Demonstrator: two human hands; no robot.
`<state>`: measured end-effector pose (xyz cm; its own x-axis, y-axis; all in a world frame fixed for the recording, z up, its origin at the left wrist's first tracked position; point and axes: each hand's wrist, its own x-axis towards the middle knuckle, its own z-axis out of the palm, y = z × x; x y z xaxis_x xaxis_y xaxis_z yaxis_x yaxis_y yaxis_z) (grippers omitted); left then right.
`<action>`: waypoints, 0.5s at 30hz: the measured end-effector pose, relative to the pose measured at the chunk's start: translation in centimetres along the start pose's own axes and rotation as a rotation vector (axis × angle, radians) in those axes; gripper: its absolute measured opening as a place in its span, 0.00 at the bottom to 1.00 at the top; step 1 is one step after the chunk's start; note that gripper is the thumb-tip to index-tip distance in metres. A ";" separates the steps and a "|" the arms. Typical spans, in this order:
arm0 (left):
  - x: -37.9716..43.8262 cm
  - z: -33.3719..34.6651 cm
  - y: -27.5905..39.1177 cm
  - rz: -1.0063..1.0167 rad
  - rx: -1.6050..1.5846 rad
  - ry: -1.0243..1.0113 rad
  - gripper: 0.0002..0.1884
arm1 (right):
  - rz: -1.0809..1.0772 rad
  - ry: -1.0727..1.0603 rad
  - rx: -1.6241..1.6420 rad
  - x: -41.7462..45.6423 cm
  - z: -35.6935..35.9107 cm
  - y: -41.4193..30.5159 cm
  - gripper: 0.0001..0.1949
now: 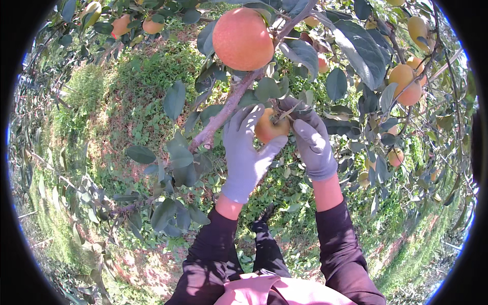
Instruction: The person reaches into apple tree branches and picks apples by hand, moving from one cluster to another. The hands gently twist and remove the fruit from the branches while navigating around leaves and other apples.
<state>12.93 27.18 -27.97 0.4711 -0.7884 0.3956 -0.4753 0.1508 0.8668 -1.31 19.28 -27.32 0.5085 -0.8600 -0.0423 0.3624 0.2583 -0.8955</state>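
Both my hands wear pale grey knitted gloves and reach up into a fruit tree. My left hand (248,152) cups the left and lower side of a yellow-orange apple (270,127), thumb beneath it and fingers along its side. At the apple's right, my right hand (312,141) has its thumb and fingers close together at the leaves and thin twigs by the stem. Whether it pinches a leaf or a twig is hard to tell. Above them, a large orange-red apple (243,39) hangs beside the branch.
A thick branch (228,108) slants up past my left hand's fingers. Leafy twigs with more apples (406,84) spread at the right, and others (121,25) hang at the upper left. Low leaves (171,215) stand left of my left forearm. Grass and weeds cover the ground below.
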 end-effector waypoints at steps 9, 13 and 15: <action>0.6 3.4 -2.4 -0.263 -0.357 0.213 0.07 | -0.287 0.107 -0.897 1.4 3.8 -3.4 0.36; 0.8 2.0 -1.1 -0.212 -0.146 0.113 0.08 | -0.495 0.208 -0.995 3.5 5.5 -3.2 0.13; 0.6 1.8 -1.9 -0.365 -0.287 0.163 0.09 | -0.088 0.308 -0.471 3.3 5.5 -2.8 0.12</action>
<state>12.81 25.37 -29.92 0.6901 -0.7201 0.0727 -0.0445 0.0580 0.9973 3.68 18.11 -22.55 0.2149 -0.9764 -0.0224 -0.0298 0.0164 -0.9994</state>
